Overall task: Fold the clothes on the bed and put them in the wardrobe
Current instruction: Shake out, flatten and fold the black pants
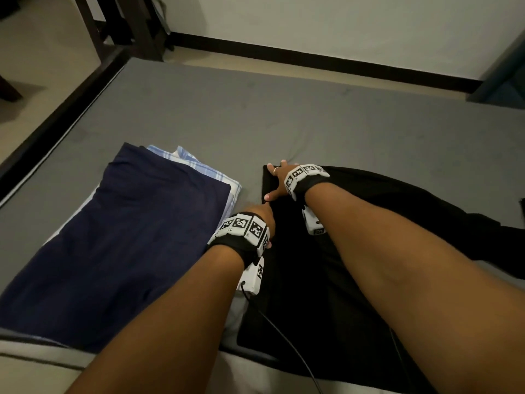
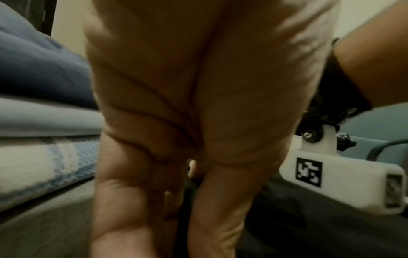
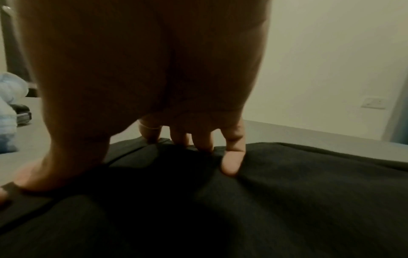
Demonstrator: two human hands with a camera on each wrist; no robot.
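Observation:
A black garment (image 1: 397, 189) (image 3: 287, 192) lies spread on the right half of the grey bed (image 1: 284, 115). My right hand (image 1: 279, 180) (image 3: 154, 87) presses flat on its far left corner, fingers spread and straight. My left hand (image 1: 264, 217) (image 2: 176, 104) points steeply down at the garment's left edge, just nearer me. Thumb and fingers close on a dark strip of the cloth. To the left, a folded navy garment (image 1: 142, 237) (image 2: 39, 69) rests on a folded blue-and-white checked one (image 1: 199, 166) (image 2: 44, 165).
The bed's dark frame (image 1: 56, 115) runs along the left, with floor beyond it. Dark wooden furniture legs (image 1: 136, 24) stand at the back left. A wall with black skirting (image 1: 312, 56) lies behind the bed, and a teal panel (image 1: 505, 75) stands at the far right.

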